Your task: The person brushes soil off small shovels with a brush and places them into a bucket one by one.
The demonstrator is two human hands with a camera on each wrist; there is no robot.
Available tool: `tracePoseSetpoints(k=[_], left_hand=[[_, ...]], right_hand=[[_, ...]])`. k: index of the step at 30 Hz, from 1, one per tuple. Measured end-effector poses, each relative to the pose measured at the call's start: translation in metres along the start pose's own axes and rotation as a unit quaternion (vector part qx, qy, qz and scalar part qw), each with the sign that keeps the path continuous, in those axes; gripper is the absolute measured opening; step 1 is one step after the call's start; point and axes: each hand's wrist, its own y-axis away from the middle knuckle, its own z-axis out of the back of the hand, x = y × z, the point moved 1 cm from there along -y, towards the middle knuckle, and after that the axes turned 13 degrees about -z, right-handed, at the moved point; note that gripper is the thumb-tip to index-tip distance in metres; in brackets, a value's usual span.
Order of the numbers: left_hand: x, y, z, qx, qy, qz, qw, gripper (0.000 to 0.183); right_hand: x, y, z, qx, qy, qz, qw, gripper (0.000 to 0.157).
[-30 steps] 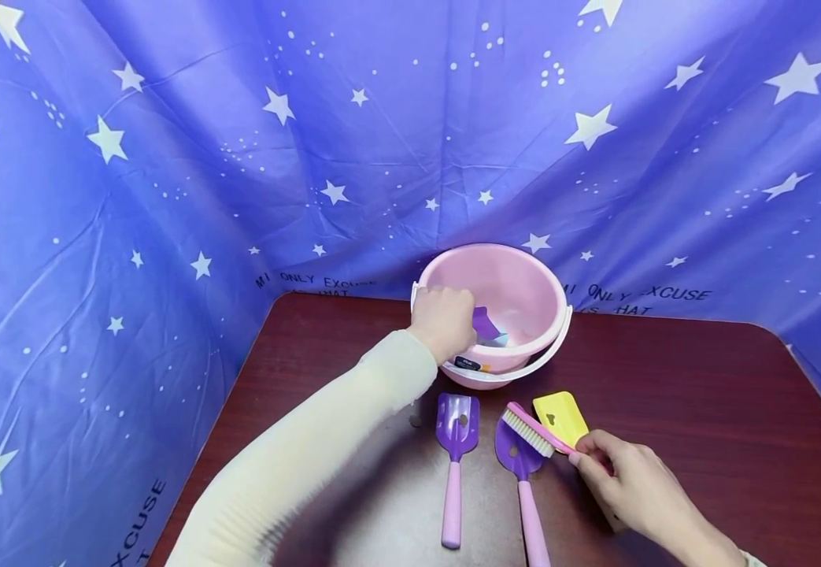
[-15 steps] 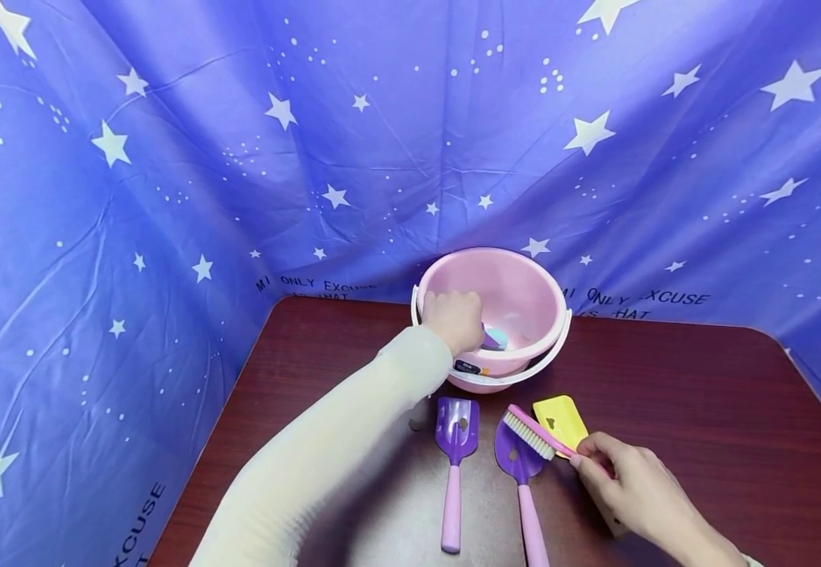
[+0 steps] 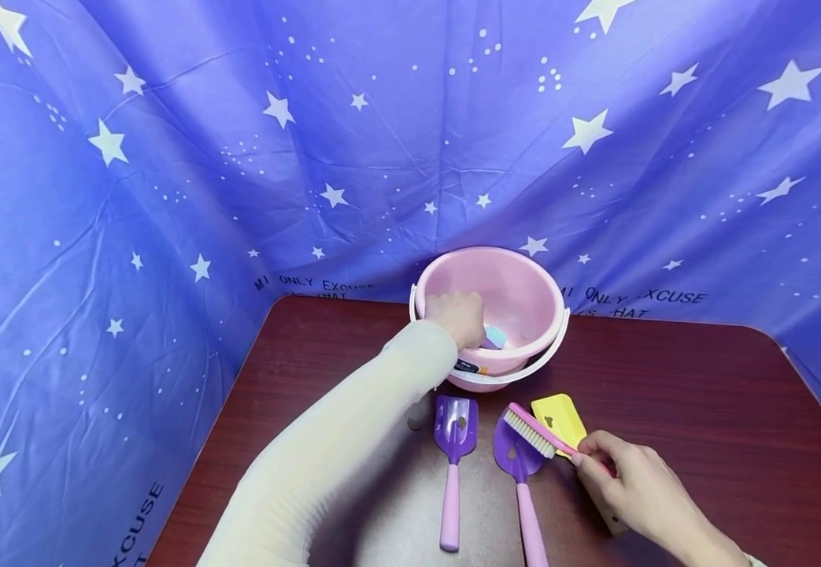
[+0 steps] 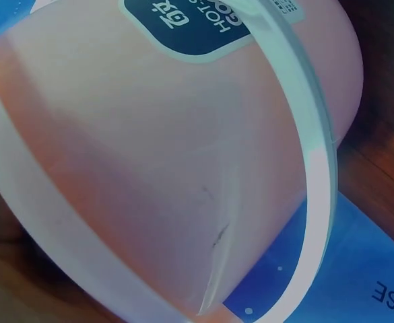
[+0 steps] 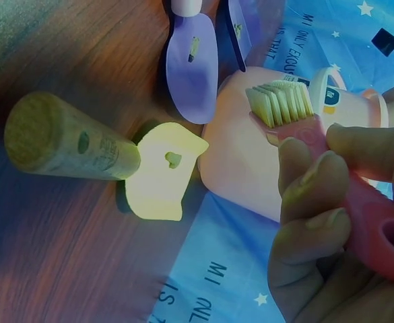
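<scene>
My left hand (image 3: 458,316) reaches over the near-left rim into a pink bucket (image 3: 523,291). Its knuckles are bent and its fingertips hidden; a purple tool (image 3: 490,344) shows beside it, seemingly in its grip. A light blue piece (image 3: 497,335) lies on the bucket's floor. In the left wrist view the bucket's wall (image 4: 143,134) hides most of that hand. My right hand (image 3: 640,484) pinches the handle of a pink brush (image 3: 532,431) with pale bristles (image 5: 281,104). The brush is above a purple spade (image 3: 516,453) and the yellow shovel (image 3: 559,417).
A purple scoop (image 3: 456,429) with a pink handle lies left of the purple spade on the dark red table (image 3: 708,394). The yellow shovel has a thick wooden handle (image 5: 75,138). A white carrying handle (image 3: 548,358) hangs round the bucket; blue star-printed cloth (image 3: 382,142) rises behind.
My left hand has moved slightly right and deeper into the bucket, and the purple tool has gone lower with it. The right hand and brush have stayed nearly still.
</scene>
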Motion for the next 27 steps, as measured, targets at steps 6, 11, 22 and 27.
tracePoseSetpoints(k=[6,11,22,27], left_hand=[[0.001,0.000,0.001,-0.008,0.001,0.000,1.0000,0.019],[0.003,0.000,0.001,-0.020,0.008,-0.006,0.9998,0.018],[0.007,0.010,0.009,-0.069,0.000,-0.028,0.9972,0.015],[0.007,0.020,0.017,-0.074,-0.010,-0.039,0.9964,0.015]], right_hand=[[0.000,0.001,-0.001,0.001,-0.001,0.001,1.000,0.017],[0.000,0.001,-0.003,-0.004,-0.002,0.007,1.000,0.017],[-0.001,0.000,-0.006,-0.019,-0.004,0.027,0.999,0.019],[-0.001,0.000,-0.007,-0.022,-0.003,0.028,0.999,0.019]])
